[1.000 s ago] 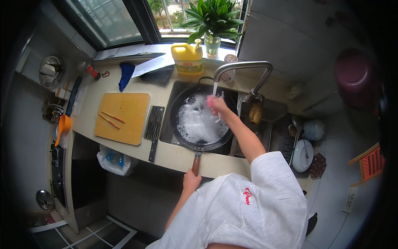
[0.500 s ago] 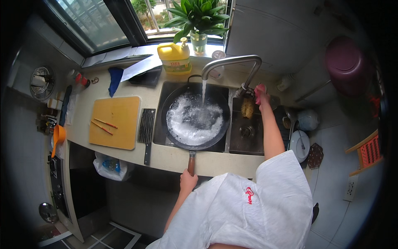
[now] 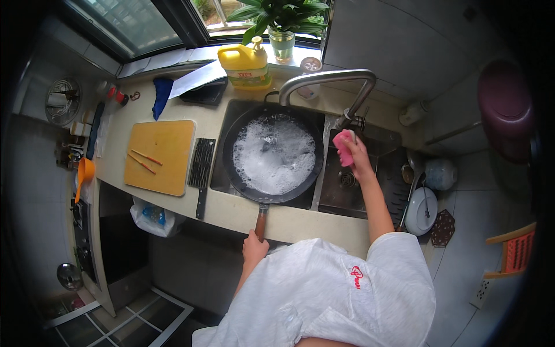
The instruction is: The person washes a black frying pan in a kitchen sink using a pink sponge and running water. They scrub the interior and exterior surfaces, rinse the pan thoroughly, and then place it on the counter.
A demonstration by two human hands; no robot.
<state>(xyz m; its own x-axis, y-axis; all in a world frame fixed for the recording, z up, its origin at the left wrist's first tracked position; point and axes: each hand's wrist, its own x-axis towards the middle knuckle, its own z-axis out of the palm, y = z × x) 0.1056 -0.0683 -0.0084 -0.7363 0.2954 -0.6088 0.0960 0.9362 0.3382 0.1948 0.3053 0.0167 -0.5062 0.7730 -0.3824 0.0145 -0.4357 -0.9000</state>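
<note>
A black wok with foamy white water in it rests over the left sink basin. My left hand grips its wooden handle, which sticks out past the counter's front edge. In my right hand is a pink sponge, held over the right sink basin, just right of the wok. The curved metal faucet arches above the wok's far side. No stream of water shows below its spout.
Left of the sink lie a cleaver and a yellow cutting board bearing chopsticks. Behind stands a yellow detergent jug, beside a potted plant. Plates lean at the right. A plastic bag hangs under the counter.
The water from the faucet has stopped. My right hand has moved from beside the faucet toward the wok with the sponge. My left hand stays on the wok handle.
</note>
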